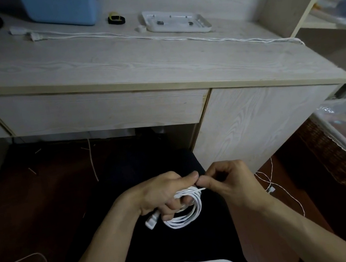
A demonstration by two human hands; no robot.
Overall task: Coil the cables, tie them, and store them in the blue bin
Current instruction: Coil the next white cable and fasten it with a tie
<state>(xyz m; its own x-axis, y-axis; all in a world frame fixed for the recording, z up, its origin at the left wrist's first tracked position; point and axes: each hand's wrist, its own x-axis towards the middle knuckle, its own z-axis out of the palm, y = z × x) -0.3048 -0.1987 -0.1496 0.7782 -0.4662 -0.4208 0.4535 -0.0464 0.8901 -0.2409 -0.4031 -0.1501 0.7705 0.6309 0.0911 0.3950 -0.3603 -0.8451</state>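
Am gripping coil [187, 214] in left hand [162, 195]; right hand [226, 181] pinching tie end. Am advising: keep loops bunched, cinch tie snug before bin [62, 7].

A white cable [186, 211] is wound into a small coil of several loops, with a white plug sticking out at its lower left, near the viewer. A second white cable [151, 35] lies stretched across the worktop. The blue bin [64, 7] stands far left.
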